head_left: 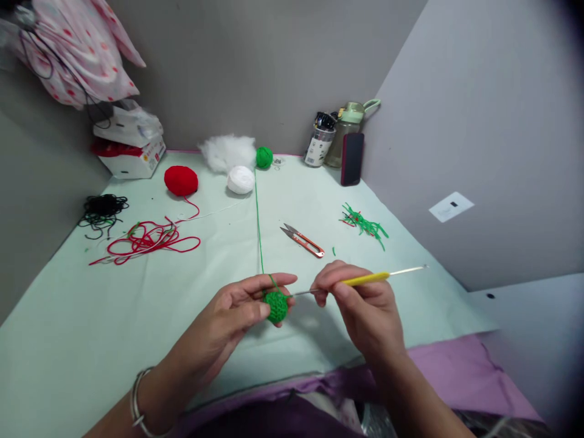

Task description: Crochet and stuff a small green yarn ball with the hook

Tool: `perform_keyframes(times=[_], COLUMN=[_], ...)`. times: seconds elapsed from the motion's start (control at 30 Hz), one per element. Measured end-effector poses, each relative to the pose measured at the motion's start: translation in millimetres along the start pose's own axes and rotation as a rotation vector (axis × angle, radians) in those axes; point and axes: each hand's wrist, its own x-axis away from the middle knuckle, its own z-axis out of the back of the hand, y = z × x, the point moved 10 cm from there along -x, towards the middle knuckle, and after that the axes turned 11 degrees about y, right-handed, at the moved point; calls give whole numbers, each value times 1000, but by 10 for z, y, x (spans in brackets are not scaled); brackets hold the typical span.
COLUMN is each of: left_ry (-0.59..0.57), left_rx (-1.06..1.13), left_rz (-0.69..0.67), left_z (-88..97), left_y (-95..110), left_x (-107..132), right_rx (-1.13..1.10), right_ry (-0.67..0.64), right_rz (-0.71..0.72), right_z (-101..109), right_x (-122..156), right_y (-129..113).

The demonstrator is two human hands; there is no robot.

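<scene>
Between the thumb and fingers of my left hand [241, 313] is a small round green crochet piece [276, 307]. A green yarn strand [258, 225] runs from it over my left index finger to a green yarn ball [264, 158] at the back of the table. My right hand [360, 301] grips a crochet hook [367, 279] with a yellow handle and metal tips at both ends. Its left tip meets the right edge of the green piece, where a bit of yarn lies at the hook. Exactly how the tip sits in the stitch is too small to tell.
Orange thread snips [303, 240] lie beyond my hands. Green yarn scraps [364, 224] are at right, near a phone [353, 159], a bottle [344, 137] and a pen cup [320, 145]. Red yarn [181, 180], white yarn [241, 180], stuffing [228, 152] and black yarn [104, 210] occupy the back left.
</scene>
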Motion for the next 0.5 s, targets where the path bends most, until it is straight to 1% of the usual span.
perform_keyframes(times=[0.07,0.1,0.17,0.27,0.33,0.4,0.5], left_ry=[-11,-21,-39,-51,-18,49,139], left_rx=[-18,-23,-37,-70,-93,-143,-263], left_rz=[-5,-10,-21,-30,-19,-30,-125], left_z=[-11,-27,-64,-96,-65,-1,60], left_y=[-21,-32,-56,-92,-113,-96,33], left_x=[-1,-3,-8,-16,-24,-30,-21], right_rx=[-64,-58,28,179,191,145,40], right_ry=[-36,-53,-83,-110,-99,-59,-36], right_rz=[-47,-44,21,177,207,148,2], right_z=[-52,-87,-168,-275,-286,-235,-177], right_x=[9,19,47,92,102,88,77], right_y=[47,42,-22,-165,-185,-111,77])
